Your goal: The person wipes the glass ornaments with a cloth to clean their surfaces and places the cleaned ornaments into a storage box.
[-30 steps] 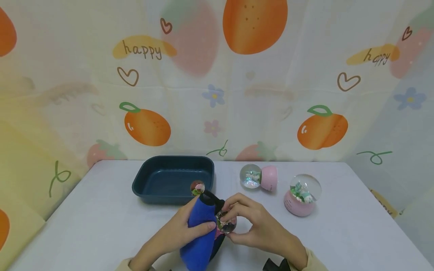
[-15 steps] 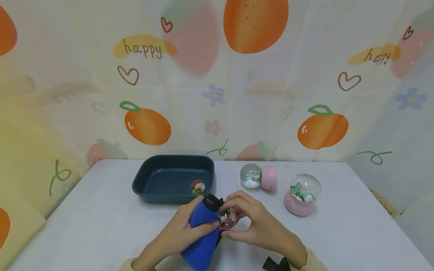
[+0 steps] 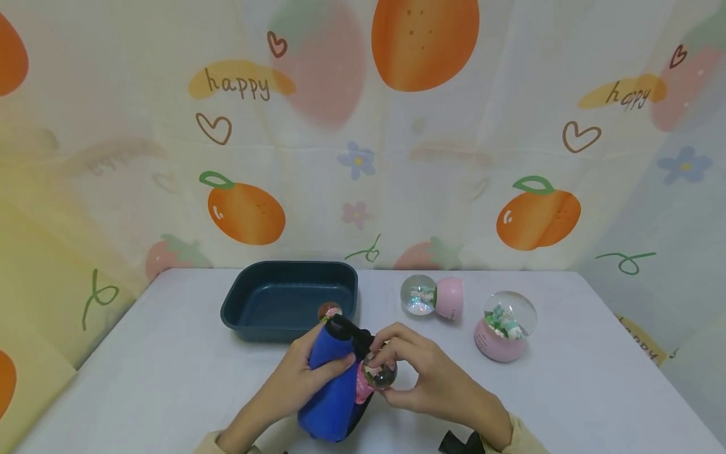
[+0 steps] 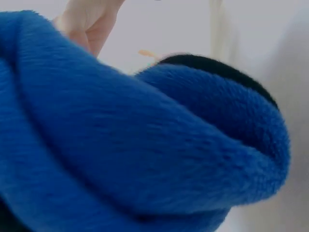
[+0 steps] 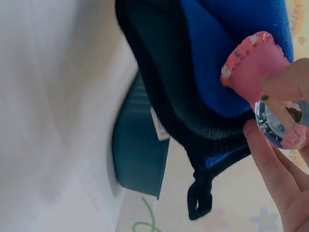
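My left hand (image 3: 292, 381) grips a folded blue towel (image 3: 328, 394) with black trim, its thumb across the front. A small snow globe (image 3: 381, 371) with a pink base (image 5: 253, 67) is pinched between the thumb and fingers of my right hand (image 3: 433, 375), on the towel's right side. In the right wrist view the base lies against the blue fold, with the clear ball by the fingers. The towel's dark underside and black hanging loop (image 5: 199, 200) show there too. Blue fabric (image 4: 135, 140) fills most of the left wrist view and hides my left fingers.
Behind the hands stands a dark teal tray (image 3: 232, 309) with another small globe (image 3: 329, 310) inside, partly covered by the towel. To the right, one pink-based snow globe (image 3: 432, 297) lies on its side and another (image 3: 503, 331) leans. A black object (image 3: 462, 442) sits at the front edge.
The towel has shifted slightly left, so more of the pink base shows. The small snow globe has turned in my right fingers. Both hands stay in nearly the same place.
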Motion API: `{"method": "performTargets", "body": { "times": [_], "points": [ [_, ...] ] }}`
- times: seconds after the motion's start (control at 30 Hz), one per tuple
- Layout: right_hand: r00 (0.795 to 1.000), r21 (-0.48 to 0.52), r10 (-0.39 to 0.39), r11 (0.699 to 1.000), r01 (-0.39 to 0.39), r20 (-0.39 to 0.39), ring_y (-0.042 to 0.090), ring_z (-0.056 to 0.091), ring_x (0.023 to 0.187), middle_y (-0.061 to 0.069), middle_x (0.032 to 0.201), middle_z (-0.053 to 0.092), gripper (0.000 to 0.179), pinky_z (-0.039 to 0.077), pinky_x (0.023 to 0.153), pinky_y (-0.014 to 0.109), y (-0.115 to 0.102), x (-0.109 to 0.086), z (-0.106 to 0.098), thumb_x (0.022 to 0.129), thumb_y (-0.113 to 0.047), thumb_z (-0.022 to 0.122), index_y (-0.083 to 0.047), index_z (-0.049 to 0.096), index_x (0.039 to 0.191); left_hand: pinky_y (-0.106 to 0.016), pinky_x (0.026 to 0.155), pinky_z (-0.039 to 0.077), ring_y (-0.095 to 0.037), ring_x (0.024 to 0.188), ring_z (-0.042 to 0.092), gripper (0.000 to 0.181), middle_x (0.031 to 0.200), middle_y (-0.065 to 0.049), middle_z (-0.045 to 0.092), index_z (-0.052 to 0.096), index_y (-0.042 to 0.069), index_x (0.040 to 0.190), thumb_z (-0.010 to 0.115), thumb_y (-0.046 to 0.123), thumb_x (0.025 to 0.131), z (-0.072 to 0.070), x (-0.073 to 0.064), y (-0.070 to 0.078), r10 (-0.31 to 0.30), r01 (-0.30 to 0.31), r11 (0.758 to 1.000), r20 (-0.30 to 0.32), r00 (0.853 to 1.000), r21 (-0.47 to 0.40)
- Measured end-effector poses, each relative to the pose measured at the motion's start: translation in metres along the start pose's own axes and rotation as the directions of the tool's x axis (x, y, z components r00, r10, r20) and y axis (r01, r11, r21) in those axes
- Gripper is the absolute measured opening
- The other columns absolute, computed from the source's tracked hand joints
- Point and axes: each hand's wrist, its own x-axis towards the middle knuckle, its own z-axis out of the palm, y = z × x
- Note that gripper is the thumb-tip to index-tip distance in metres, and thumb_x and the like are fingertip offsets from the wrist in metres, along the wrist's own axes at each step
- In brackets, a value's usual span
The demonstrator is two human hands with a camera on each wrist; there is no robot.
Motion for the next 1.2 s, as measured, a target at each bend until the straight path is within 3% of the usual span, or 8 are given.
{"method": "performTargets", "body": {
  "times": [0.17, 0.27, 0.6, 0.73, 0.87, 0.93, 1.07, 1.2],
  "points": [
    [0.998, -0.034, -0.054, 0.998, 0.053, -0.035, 0.015, 0.059, 0.105, 0.004, 0.116, 0.059, 0.045, 0.053, 0.089, 0.022, 0.000, 0.000, -0.001, 0.066, 0.011, 0.078, -0.015, 0.063, 0.101, -0.050, 0.090, 0.055, -0.029, 0.113, 0.062, 0.051, 0.131, -0.014, 0.059, 0.042, 0.015, 0.143, 0.060, 0.031, 0.098, -0.002, -0.002, 0.002, -0.060, 0.064, 0.998, 0.156, 0.986, -0.026],
    [0.996, -0.040, -0.080, 0.996, 0.079, -0.038, 0.016, 0.059, 0.105, 0.005, 0.116, 0.059, 0.046, 0.053, 0.089, 0.022, 0.000, 0.000, 0.000, 0.065, 0.012, 0.079, -0.014, 0.063, 0.100, -0.045, 0.088, 0.056, -0.026, 0.112, 0.062, 0.048, 0.128, -0.013, 0.061, 0.043, 0.016, 0.142, 0.059, 0.029, 0.099, -0.002, -0.002, 0.003, -0.029, 0.034, 0.999, 0.191, 0.981, -0.023],
    [0.995, -0.035, -0.090, 0.995, 0.091, 0.033, 0.015, 0.059, 0.104, 0.004, 0.115, 0.058, 0.044, 0.054, 0.085, 0.020, -0.002, 0.001, -0.001, 0.068, 0.011, 0.078, -0.014, 0.061, 0.099, -0.031, 0.084, 0.054, -0.014, 0.101, 0.068, 0.026, 0.113, -0.004, 0.072, 0.061, 0.019, 0.122, 0.064, 0.020, 0.096, 0.000, -0.001, 0.000, 0.126, -0.127, 0.991, 0.034, 0.991, 0.039],
    [0.997, -0.057, -0.051, 0.997, 0.054, 0.058, 0.012, 0.060, 0.104, 0.002, 0.115, 0.059, 0.043, 0.054, 0.086, 0.018, -0.001, 0.000, -0.007, 0.069, 0.009, 0.079, -0.016, 0.061, 0.100, -0.035, 0.086, 0.055, -0.017, 0.103, 0.069, 0.028, 0.115, -0.004, 0.072, 0.060, 0.020, 0.122, 0.066, 0.021, 0.095, 0.002, 0.000, -0.002, 0.119, -0.117, 0.991, -0.023, 0.993, 0.066],
    [0.998, -0.100, -0.023, 0.995, 0.028, 0.052, 0.010, 0.061, 0.104, -0.001, 0.114, 0.060, 0.044, 0.053, 0.086, 0.016, 0.004, -0.002, -0.016, 0.069, 0.005, 0.081, -0.017, 0.063, 0.103, -0.050, 0.087, 0.056, -0.025, 0.106, 0.069, 0.031, 0.118, -0.005, 0.072, 0.059, 0.023, 0.123, 0.068, 0.025, 0.094, 0.001, 0.001, -0.003, 0.052, -0.044, 0.995, -0.096, 0.994, 0.091],
    [0.999, -0.122, -0.015, 0.992, 0.020, 0.037, 0.009, 0.060, 0.103, -0.002, 0.114, 0.060, 0.046, 0.051, 0.085, 0.015, 0.007, -0.003, -0.021, 0.069, 0.004, 0.081, -0.018, 0.064, 0.105, -0.055, 0.086, 0.056, -0.028, 0.105, 0.069, 0.032, 0.117, -0.006, 0.072, 0.059, 0.023, 0.123, 0.069, 0.026, 0.093, 0.001, 0.001, -0.004, 0.012, -0.002, 0.995, -0.102, 0.995, 0.097],
    [1.000, -0.172, -0.021, 0.985, 0.019, -0.007, 0.007, 0.056, 0.096, -0.001, 0.114, 0.061, 0.050, 0.048, 0.080, 0.013, 0.013, -0.003, -0.029, 0.067, 0.005, 0.082, -0.016, 0.065, 0.109, -0.054, 0.084, 0.057, -0.029, 0.105, 0.069, 0.035, 0.119, -0.007, 0.071, 0.058, 0.021, 0.124, 0.068, 0.034, 0.093, 0.002, 0.002, -0.005, -0.026, 0.026, 0.991, -0.005, 1.000, 0.128],
    [0.998, -0.219, -0.010, 0.976, -0.003, -0.058, 0.008, 0.054, 0.091, 0.001, 0.112, 0.062, 0.051, 0.046, 0.077, 0.014, 0.016, -0.005, -0.035, 0.065, 0.005, 0.084, -0.015, 0.066, 0.108, -0.045, 0.080, 0.058, -0.022, 0.102, 0.067, 0.034, 0.116, -0.002, 0.070, 0.058, 0.025, 0.122, 0.066, 0.042, 0.094, 0.004, 0.004, -0.008, -0.037, 0.016, 0.984, 0.116, 0.993, 0.178]
  ]
}}
